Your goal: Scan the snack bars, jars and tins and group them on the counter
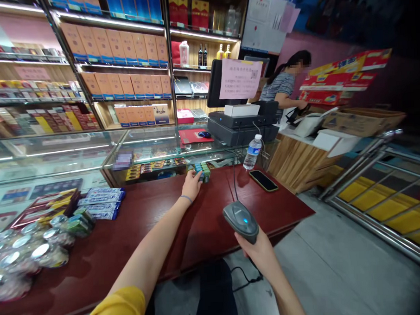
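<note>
The left hand [192, 184], grip closed on the stack of small packs [202, 172] at the counter's [147, 234] 12 o'clock edge; right hand [259, 254], grip clamped on the barcode scanner [241, 219], at 5 o'clock from the stack.

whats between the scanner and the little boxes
Only bare red counter, seen in the head view; right hand holds the scanner, left hand touches the boxes.

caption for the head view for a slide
The left hand touches a stack of small boxes on a red counter; the right hand holds a barcode scanner.
</note>
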Motion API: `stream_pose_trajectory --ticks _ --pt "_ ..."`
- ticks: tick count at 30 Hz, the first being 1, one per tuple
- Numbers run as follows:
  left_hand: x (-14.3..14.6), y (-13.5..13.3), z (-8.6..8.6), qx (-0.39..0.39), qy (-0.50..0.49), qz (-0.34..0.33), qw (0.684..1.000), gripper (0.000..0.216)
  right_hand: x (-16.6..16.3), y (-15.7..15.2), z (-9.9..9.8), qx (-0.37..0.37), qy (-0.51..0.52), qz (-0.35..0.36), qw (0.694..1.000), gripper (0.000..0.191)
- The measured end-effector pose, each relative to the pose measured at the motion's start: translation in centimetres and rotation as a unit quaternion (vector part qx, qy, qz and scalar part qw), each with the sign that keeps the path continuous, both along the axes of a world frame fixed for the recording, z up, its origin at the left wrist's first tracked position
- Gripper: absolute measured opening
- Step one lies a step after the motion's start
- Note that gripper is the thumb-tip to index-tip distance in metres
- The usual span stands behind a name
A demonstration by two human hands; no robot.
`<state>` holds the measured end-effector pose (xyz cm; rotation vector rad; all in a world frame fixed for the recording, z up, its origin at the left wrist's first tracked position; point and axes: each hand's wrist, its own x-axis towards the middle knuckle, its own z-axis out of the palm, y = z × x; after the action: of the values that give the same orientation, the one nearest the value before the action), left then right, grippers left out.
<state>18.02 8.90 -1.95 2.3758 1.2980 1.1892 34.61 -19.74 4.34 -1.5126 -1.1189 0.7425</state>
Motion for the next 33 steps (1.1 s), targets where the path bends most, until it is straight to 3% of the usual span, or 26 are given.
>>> stream_pose_trajectory --ticks 7,12,15,20,25,33 --pt "0.3 -0.7 1.0 0.001 0.011 -0.009 1.000 0.021 -0.3 0.0 -0.1 -0.006 0.003 -0.005 1.000 0.043" --pt "-1.3 -1.9 1.2 0.007 0.017 -0.011 1.000 0.024 -0.5 -0.3 0.3 -0.010 0.006 0.002 1.000 0.045" --pt "-3.9 -3.4 1.3 0.027 -0.027 -0.008 0.999 0.030 -1.1 -0.6 0.8 -0.011 0.001 0.014 1.000 0.043" --pt "-9.9 -6.5 1.5 0.035 -0.098 -0.009 0.995 0.021 -2.5 -0.8 1.2 -0.014 -0.012 0.035 0.999 0.041" --pt "-15.9 -9.8 1.6 0.049 -0.119 0.000 0.992 0.019 -4.7 -1.0 1.4 -0.012 -0.032 0.071 0.997 0.039" --pt "-22.8 -12.8 -0.5 0.003 -0.190 0.077 0.979 0.021 -8.4 -1.8 1.4 -0.001 -0.061 0.162 0.985 0.036"
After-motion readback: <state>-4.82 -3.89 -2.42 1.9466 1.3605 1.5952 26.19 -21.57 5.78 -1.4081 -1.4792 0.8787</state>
